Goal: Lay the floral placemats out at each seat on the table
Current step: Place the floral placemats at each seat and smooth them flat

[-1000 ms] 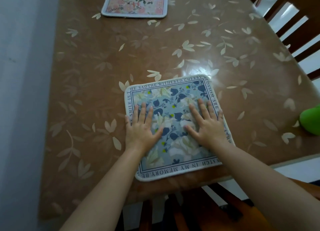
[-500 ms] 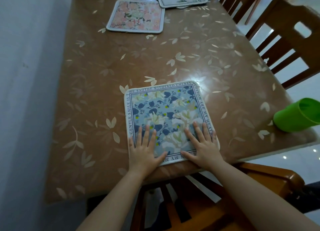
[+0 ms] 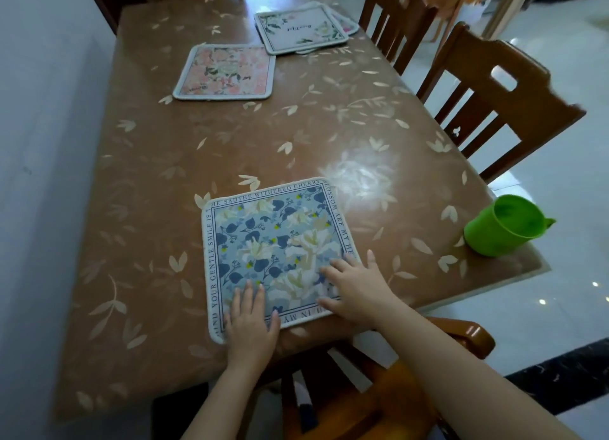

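Observation:
A blue floral placemat [image 3: 270, 242] with a text border lies flat at the near edge of the brown leaf-patterned table [image 3: 296, 136]. My left hand [image 3: 250, 321] rests flat on its near left corner, fingers spread. My right hand [image 3: 356, 288] lies flat on its near right corner. A pink floral placemat [image 3: 225, 72] lies farther up on the left side. A small stack of placemats topped by a white one with green leaves [image 3: 301, 27] sits at the far right of the table.
A green plastic cup [image 3: 501, 225] stands at the table's near right corner. Wooden chairs stand along the right side [image 3: 494, 96] and tucked under the near edge [image 3: 379, 390]. A white wall [image 3: 39, 143] runs along the table's left side.
Both hands have slid from the middle of the blue placemat back to its near corners. The view has pulled back, showing the far stack of placemats.

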The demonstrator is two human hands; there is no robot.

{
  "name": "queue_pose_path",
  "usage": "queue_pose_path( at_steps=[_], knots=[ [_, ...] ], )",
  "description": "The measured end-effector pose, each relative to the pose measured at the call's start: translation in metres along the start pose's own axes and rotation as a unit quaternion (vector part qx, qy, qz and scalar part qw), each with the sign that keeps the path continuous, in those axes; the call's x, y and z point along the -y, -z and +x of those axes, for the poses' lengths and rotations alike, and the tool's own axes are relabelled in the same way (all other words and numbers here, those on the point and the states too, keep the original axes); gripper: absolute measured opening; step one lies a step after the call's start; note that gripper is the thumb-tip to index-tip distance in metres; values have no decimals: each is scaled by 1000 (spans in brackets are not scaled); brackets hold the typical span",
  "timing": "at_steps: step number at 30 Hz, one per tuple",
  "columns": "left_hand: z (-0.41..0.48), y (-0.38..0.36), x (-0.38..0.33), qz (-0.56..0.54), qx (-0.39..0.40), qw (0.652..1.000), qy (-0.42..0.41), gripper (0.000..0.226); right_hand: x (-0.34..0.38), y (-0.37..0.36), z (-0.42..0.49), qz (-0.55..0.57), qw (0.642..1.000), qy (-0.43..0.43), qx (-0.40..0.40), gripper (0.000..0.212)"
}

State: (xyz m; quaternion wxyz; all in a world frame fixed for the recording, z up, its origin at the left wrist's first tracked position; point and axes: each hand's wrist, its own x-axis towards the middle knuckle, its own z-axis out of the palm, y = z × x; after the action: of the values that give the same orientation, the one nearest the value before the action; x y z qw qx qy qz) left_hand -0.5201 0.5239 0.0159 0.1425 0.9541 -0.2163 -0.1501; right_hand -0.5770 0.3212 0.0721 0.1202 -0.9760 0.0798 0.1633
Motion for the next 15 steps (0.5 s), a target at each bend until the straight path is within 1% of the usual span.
queue_pose_path(
  at_steps=[2, 4, 9, 11, 13, 15],
  knots=[
    [-1, 7, -18, -13, -23, 1000, -17, 57, -14, 14, -11, 8, 999, 1, -34, 57],
    [-4, 12, -47, -13, -61, 997, -55, 54, -31, 26, -25, 19, 998, -2, -61, 56],
    [-8, 16, -151, 17, -130, 973, -189, 42, -86, 47, -69, 42, 989, -31, -139, 52],
    [-8, 13, -193, 16, -139, 963, -229, 41, -113, 52, -90, 44, 985, -42, -163, 50],
    [-8, 8, -232, -3, -139, 959, -249, 47, -141, 57, -112, 52, 981, -52, -181, 49],
    [-9, 3, -270, -5, -139, 953, -269, 44, -168, 64, -134, 64, 975, -70, -201, 49]
  ],
)
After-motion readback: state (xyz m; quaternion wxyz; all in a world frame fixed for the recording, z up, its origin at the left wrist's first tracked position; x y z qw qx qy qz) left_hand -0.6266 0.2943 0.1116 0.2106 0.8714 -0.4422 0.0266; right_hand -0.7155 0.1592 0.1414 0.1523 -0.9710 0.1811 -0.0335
